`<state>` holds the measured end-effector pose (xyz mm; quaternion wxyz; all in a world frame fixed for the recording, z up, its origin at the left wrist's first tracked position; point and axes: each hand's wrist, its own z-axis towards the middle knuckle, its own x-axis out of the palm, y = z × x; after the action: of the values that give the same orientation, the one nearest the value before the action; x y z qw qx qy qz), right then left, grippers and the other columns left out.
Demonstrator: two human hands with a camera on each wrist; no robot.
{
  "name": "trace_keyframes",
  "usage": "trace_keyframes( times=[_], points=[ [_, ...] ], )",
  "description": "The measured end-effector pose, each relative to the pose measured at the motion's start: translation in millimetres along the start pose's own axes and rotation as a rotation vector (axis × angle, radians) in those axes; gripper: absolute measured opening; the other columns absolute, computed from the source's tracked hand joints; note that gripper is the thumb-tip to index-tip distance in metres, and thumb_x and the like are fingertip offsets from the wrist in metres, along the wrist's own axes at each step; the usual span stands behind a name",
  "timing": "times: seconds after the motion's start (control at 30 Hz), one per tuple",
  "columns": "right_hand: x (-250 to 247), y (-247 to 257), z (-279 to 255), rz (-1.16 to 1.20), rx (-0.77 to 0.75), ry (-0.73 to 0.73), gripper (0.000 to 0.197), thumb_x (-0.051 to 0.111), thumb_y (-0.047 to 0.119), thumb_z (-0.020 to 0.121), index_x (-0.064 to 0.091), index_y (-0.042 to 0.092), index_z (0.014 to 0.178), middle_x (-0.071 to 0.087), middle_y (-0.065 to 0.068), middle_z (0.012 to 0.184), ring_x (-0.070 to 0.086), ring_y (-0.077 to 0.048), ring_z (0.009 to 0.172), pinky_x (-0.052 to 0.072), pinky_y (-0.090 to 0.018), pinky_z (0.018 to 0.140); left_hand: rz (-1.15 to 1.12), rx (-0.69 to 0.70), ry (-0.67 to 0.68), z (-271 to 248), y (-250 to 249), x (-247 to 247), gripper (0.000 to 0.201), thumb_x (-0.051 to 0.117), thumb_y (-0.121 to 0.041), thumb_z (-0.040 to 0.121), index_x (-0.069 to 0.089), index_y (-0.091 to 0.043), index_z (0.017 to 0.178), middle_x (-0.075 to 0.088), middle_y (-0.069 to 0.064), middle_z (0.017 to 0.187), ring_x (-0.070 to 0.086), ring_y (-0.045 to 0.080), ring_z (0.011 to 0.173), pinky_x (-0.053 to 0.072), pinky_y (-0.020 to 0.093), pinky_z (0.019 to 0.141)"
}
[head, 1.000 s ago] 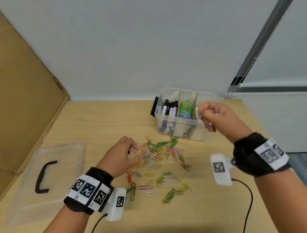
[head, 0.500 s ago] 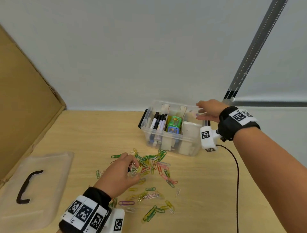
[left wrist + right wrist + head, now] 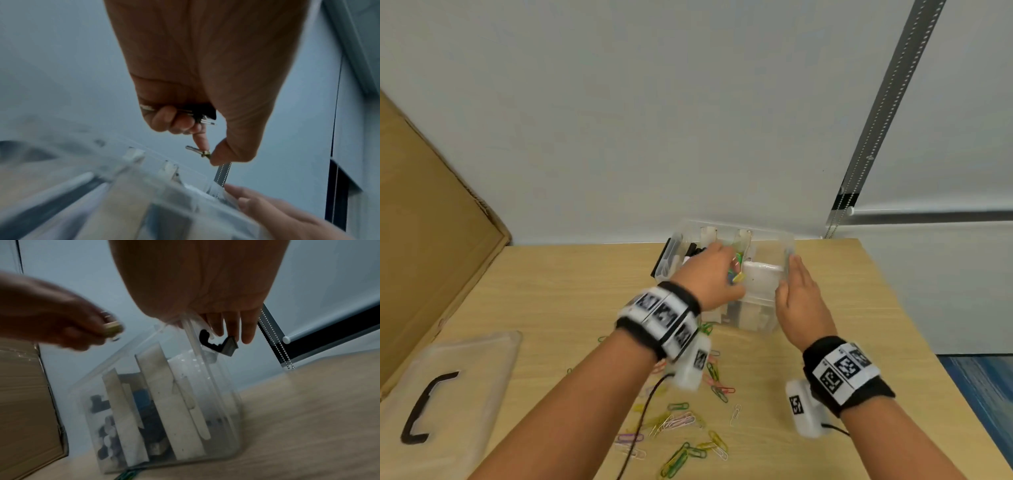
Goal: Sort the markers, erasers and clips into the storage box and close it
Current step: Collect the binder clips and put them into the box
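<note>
Clips, a small bunch of coloured wire paper clips (image 3: 737,274), are pinched in the curled fingers (image 3: 202,142) of the left hand (image 3: 710,274), which hangs over the open clear plastic storage box (image 3: 767,308) at the back of the light wooden counter (image 3: 551,291). The right hand (image 3: 799,298) lies flat against the box's right wall, its fingers (image 3: 232,327) straight and together by the black side latch (image 3: 218,344). White dividers split the box into compartments (dark markers (image 3: 107,434) show dimly in the left one). More loose coloured paper clips (image 3: 681,425) lie scattered on the counter in front of the box. A clear flat lid with a black handle (image 3: 448,394) rests at the near left, beside a brown cardboard sheet (image 3: 424,222).
</note>
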<state>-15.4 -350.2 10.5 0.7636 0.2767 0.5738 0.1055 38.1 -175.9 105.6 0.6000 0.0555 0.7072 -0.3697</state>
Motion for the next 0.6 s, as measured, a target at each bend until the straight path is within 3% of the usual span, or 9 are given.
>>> trace_keyframes(
  times=[0.17,0.3,0.43,0.6],
  points=[
    [0,4,-2,0.014,0.013,-0.033,0.056,0.028,0.024,0.099,0.012,0.013,0.152,0.015,-0.004,0.16,0.024,-0.021,0.143,0.027,-0.03,0.111,0.094,-0.061,0.03,91,-35,13,0.03,0.061,-0.019,0.082,0.055,-0.009,0.109,0.046,0.01,0.119,0.06,0.03,0.095,0.05,0.037,0.083],
    [-3,6,-3,0.013,0.01,-0.019,0.058,0.028,0.024,0.1,0.008,0.014,0.153,0.012,-0.002,0.16,0.026,-0.019,0.142,0.031,-0.029,0.109,0.158,-0.117,0.116,124,-45,29,0.032,0.055,-0.013,0.087,0.053,-0.005,0.118,0.041,0.016,0.131,0.058,0.035,0.105,0.05,0.038,0.085],
    [-7,7,-2,0.012,0.014,-0.011,0.058,0.028,0.024,0.099,0.009,0.012,0.153,0.012,-0.003,0.16,0.026,-0.019,0.142,0.03,-0.028,0.11,0.273,-0.048,0.264,132,-47,36,0.038,0.045,-0.021,0.095,0.052,-0.003,0.128,0.053,0.016,0.133,0.053,0.032,0.119,0.043,0.037,0.096],
    [4,5,-10,0.011,0.006,0.003,0.057,0.028,0.024,0.1,0.01,0.013,0.153,0.014,-0.004,0.16,0.028,-0.021,0.14,0.031,-0.03,0.11,0.092,-0.033,0.223,100,-29,15,0.04,0.042,-0.013,0.094,0.049,-0.011,0.134,0.051,0.008,0.139,0.048,0.025,0.126,0.038,0.032,0.104]
  ],
)
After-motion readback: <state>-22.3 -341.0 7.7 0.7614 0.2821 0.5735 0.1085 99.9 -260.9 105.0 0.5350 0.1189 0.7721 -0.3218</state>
